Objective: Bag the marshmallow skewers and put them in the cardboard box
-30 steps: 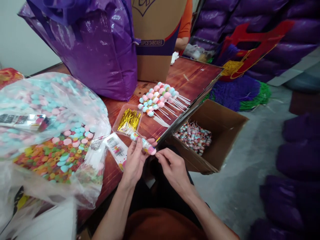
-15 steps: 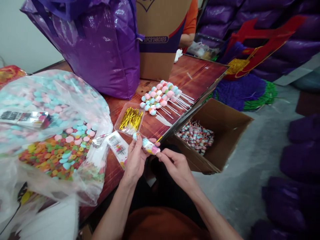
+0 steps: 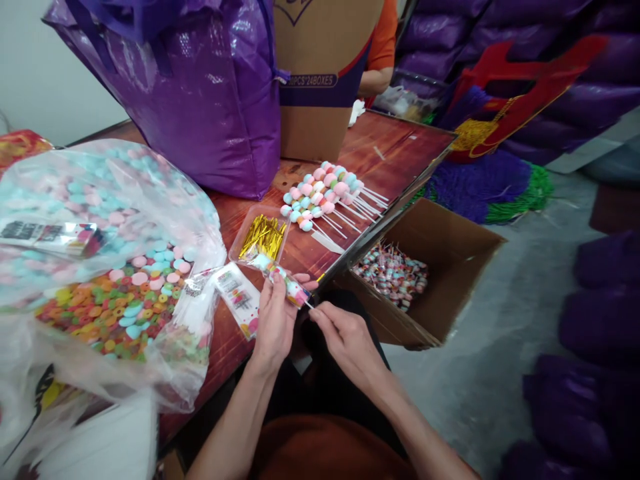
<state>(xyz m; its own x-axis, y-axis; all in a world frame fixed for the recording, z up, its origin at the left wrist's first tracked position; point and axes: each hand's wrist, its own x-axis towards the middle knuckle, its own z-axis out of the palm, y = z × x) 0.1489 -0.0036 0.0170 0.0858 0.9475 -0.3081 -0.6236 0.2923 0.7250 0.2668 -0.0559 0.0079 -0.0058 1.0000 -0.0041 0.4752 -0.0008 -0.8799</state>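
Note:
A candy skewer (image 3: 294, 290) of pastel sweets sits in a printed clear wrapper between my hands, just off the table edge. My left hand (image 3: 275, 323) is closed around the wrapped part, thumb on top. With a pinch, my right hand (image 3: 343, 330) grips the white stick at the wrapper's lower end. Beyond the skewer's tip lies a clear plastic tray (image 3: 234, 248) of gold twist ties (image 3: 264, 235). A stack of printed wrappers (image 3: 237, 300) rests left of my left hand. Several unwrapped candy skewers (image 3: 325, 190) lie side by side farther back, their sticks toward the table edge.
At the left spreads a large clear bag (image 3: 125, 167) of pastel and ring-shaped sweets. A purple bag (image 3: 200, 100) and a cardboard carton (image 3: 315, 127) stand behind. Below the table edge, an open box (image 3: 450, 267) contains many wrapped skewers. A person's arm (image 3: 375, 81) shows behind the carton.
The wrapped skewer has shifted slightly up and left, and its wrapper end now reaches over the twist-tie tray. More white stick shows between the wrapper and my right fingers.

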